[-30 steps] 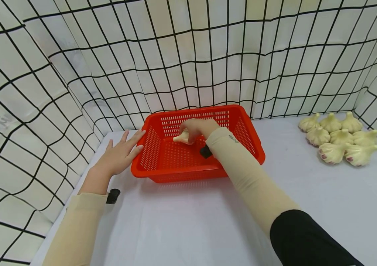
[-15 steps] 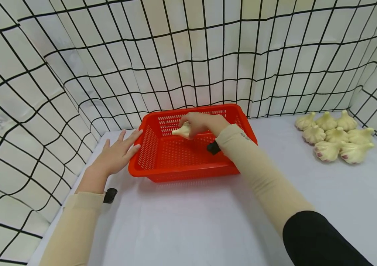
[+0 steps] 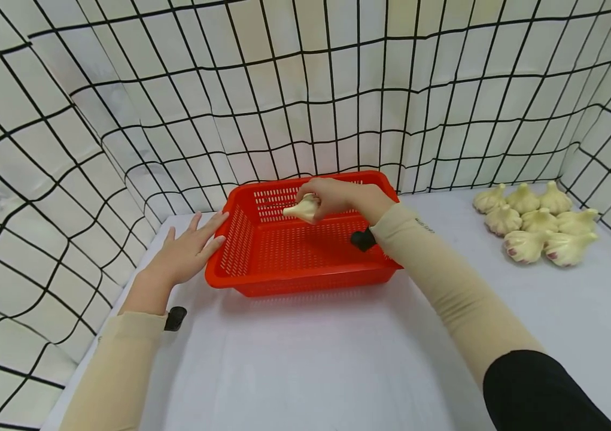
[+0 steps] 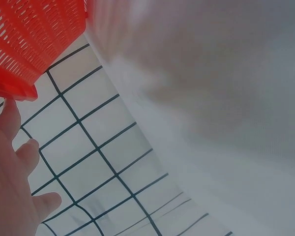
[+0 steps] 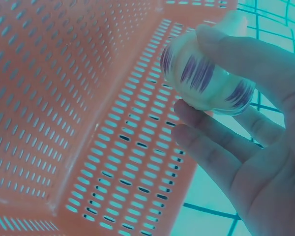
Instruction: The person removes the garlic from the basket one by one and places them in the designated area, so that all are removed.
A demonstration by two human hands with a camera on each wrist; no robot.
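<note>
Over the red plastic basket (image 3: 305,278), my right hand (image 3: 332,197) grips a garlic bulb (image 3: 303,209) between thumb and fingers. In the right wrist view the garlic bulb (image 5: 206,73) shows purple streaks on its round base, and the right hand (image 5: 250,142) curls about it. No other bulb shows inside the basket. My left hand (image 3: 184,254) rests on the basket's left rim with fingers spread and straight. In the left wrist view that hand (image 4: 12,167) touches the edge of the red basket (image 4: 27,91).
Several garlic bulbs (image 3: 539,221) lie grouped at the right on the white tabletop (image 3: 305,359). Black grid netting (image 3: 332,90) over white panels walls off the back and both sides, close behind the basket.
My right hand has lifted the garlic bulb from low in the basket and drawn slightly right. The left hand stays on the rim. The view has shifted a little.
</note>
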